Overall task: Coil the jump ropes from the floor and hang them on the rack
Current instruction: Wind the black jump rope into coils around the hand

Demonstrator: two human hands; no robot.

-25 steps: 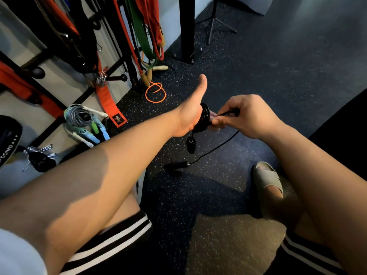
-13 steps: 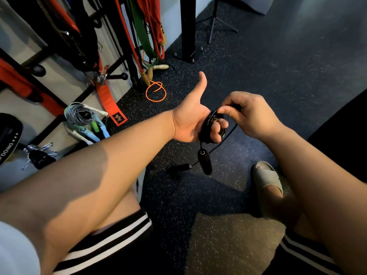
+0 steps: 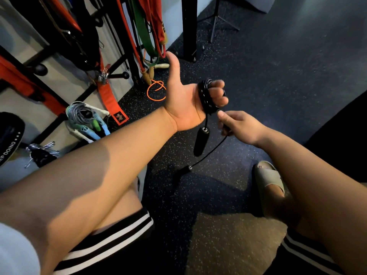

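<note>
A black jump rope (image 3: 205, 96) is wound in several loops around the fingers of my left hand (image 3: 184, 100), palm up, thumb raised. One black handle (image 3: 201, 140) dangles below that hand. My right hand (image 3: 238, 126) pinches the free strand just under the coil. The strand runs down to the second handle (image 3: 181, 171), which hangs low over the floor. An orange rope (image 3: 156, 91) lies looped on the floor by the rack (image 3: 123, 62). A coiled grey rope (image 3: 81, 114) with pale handles hangs on a rack peg at the left.
Red, green and orange bands and straps (image 3: 147, 30) hang on the rack. A black post (image 3: 188, 26) and a tripod stand (image 3: 218, 20) are behind. My sandalled right foot (image 3: 268, 179) rests on the speckled rubber floor. A bunch of keys (image 3: 39, 153) hangs at the left.
My left hand has turned palm up and lifted, showing the coil. My right hand dropped from above the coil to below it, bringing the strand around. The dangling handle swung lower.
</note>
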